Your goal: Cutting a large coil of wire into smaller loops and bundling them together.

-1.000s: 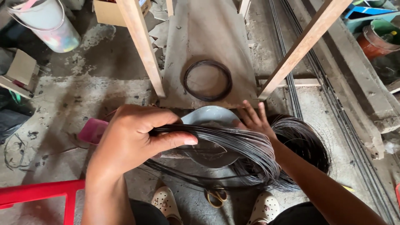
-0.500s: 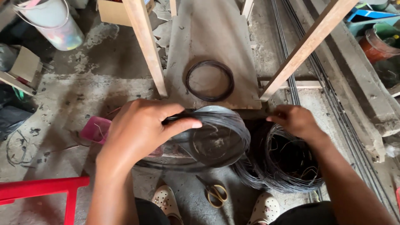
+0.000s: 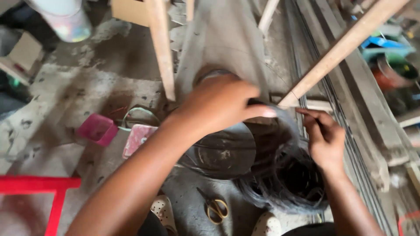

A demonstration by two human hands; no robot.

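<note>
Head view, looking down at a dusty concrete floor [image 3: 65,96]. At the far left a red metal frame [image 3: 39,185] crosses the bottom corner, and above it a pale plastic bucket [image 3: 65,19] stands at the top edge. Further in lie a small pink plastic tub [image 3: 97,129] and, just beside it, a pink-and-white block [image 3: 138,139]. A wooden leg [image 3: 162,48] slants down from the top. The left hand [image 3: 218,105] reaches across the middle, fingers curled and closed over the upper edge of a round grey metal disc [image 3: 221,153], where dark wire strands blur past its thumb; what exactly lies under the fingers cannot be told. Below the disc, yellow-handled scissors [image 3: 214,209] lie on the floor between two pale shoes [image 3: 164,209]. To the right of the disc sits the coil of thin dark wire [image 3: 284,183], loose and bushy, touching the disc's edge. The right hand [image 3: 323,137] hovers over the coil's upper right side, fingers pinched together, seemingly on a strand, though the blur hides it. A second wooden leg [image 3: 345,43] runs diagonally to the top right, and grey steel rods [image 3: 332,96] run along the floor beyond.
</note>
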